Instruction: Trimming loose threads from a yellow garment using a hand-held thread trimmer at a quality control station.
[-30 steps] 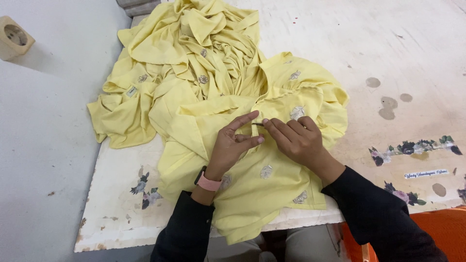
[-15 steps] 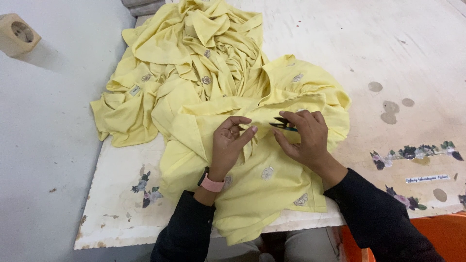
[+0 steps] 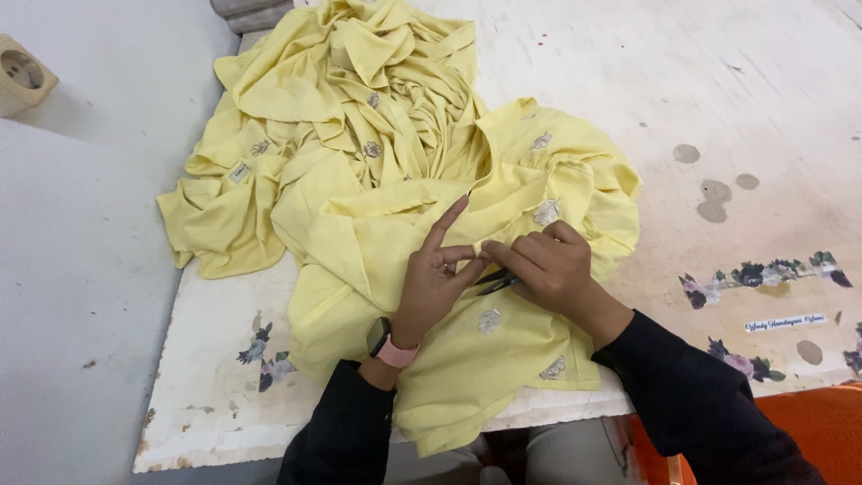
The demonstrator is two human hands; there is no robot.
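A heap of pale yellow garments (image 3: 395,171) with small embroidered flower patches lies on a worn white table (image 3: 763,108). My left hand (image 3: 435,278) rests on the front garment, index finger raised, thumb and middle fingers pinching a bit of the fabric. My right hand (image 3: 557,265) sits right beside it and holds a small dark pair of thread snips (image 3: 496,283), whose tips point toward my left fingers. A pink-strapped watch (image 3: 386,343) is on my left wrist. Both sleeves are black.
The table's near edge (image 3: 224,449) is chipped, with flower stickers at the left and right. A beige socket box (image 3: 22,81) sits on the grey floor at far left. An orange seat (image 3: 808,422) shows at the lower right. Grey folded cloth (image 3: 251,11) lies at the top.
Both hands have shifted slightly down the garment toward me. My left index finger has lifted, and the snips now show more clearly between my hands.
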